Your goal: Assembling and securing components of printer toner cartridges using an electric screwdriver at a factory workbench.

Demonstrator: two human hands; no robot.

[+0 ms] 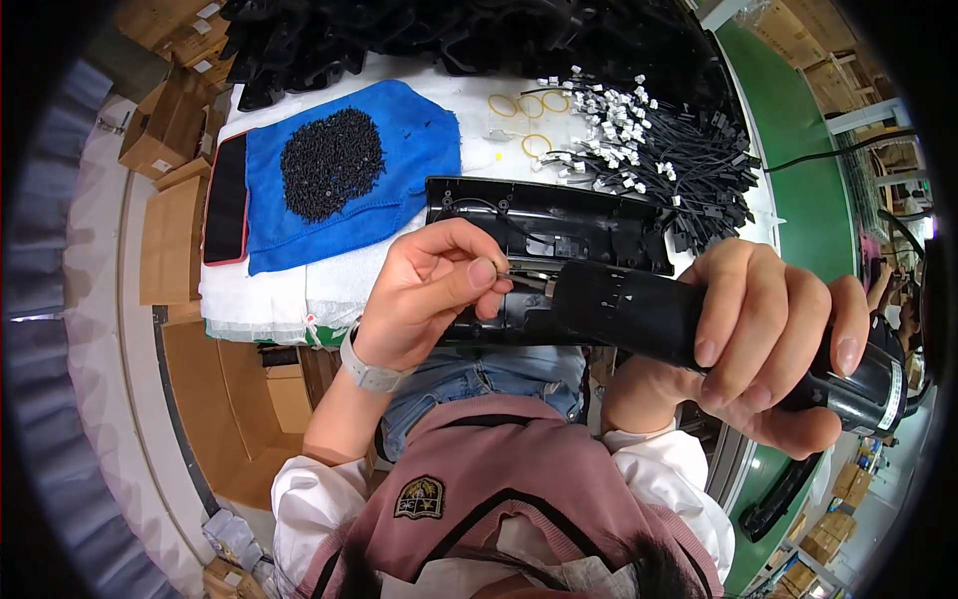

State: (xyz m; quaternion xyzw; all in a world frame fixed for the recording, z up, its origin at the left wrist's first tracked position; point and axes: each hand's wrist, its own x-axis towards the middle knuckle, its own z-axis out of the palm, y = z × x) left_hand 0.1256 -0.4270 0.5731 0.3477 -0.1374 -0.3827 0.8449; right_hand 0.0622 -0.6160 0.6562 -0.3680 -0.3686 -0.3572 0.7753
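My right hand [768, 329] wraps round a black electric screwdriver [629, 311], its nose pointing left. My left hand [444, 285] is closed in a pinch of thumb and forefinger at the thin metal bit [529, 280]. What the fingertips hold there is too small to make out. Just beyond both hands a long black plastic housing [619, 225] lies with its hollow side up. A thin black cable [489, 205] runs inside it. Another black piece [509, 327] shows beneath my left hand, partly hidden by the hands and the screwdriver.
A heap of small black screws [331, 163] rests on a blue cloth [419, 125]. Beside it lies a phone [228, 200] with a red edge. Black cables with white connectors [624, 130] pile at the far right, near yellow rubber bands [536, 146]. Black plastic parts [479, 35] line the back.
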